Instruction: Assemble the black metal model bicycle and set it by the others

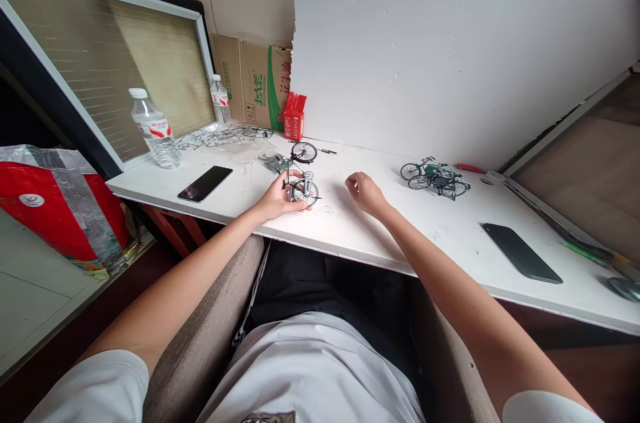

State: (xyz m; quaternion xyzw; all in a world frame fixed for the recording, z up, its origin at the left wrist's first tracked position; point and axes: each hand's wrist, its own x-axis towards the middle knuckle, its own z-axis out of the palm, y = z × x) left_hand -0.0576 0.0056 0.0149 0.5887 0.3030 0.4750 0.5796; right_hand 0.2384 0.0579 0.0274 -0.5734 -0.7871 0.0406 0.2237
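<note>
My left hand [274,201] is closed around a small black model bicycle [306,192] near the front edge of the white table. Its spoked wheels show, one by my fingers and one farther back, while my fingers hide part of the frame. To the right, my right hand [368,193] hovers just over the tabletop, fingertips pinched together; whether something tiny sits between them I cannot make out. Behind the bicycle lies a clear bag of small parts [274,163], with a thin dark rod [328,151] nearby. Finished-looking model bicycles [435,177] stand farther right.
Black part frames [225,137] lie at the back left, near two water bottles [158,133] and a phone [205,183]. A small red box [295,117] stands before a cardboard carton [255,86]. Another dark phone [521,252] and a red-handled tool [470,168] are at right.
</note>
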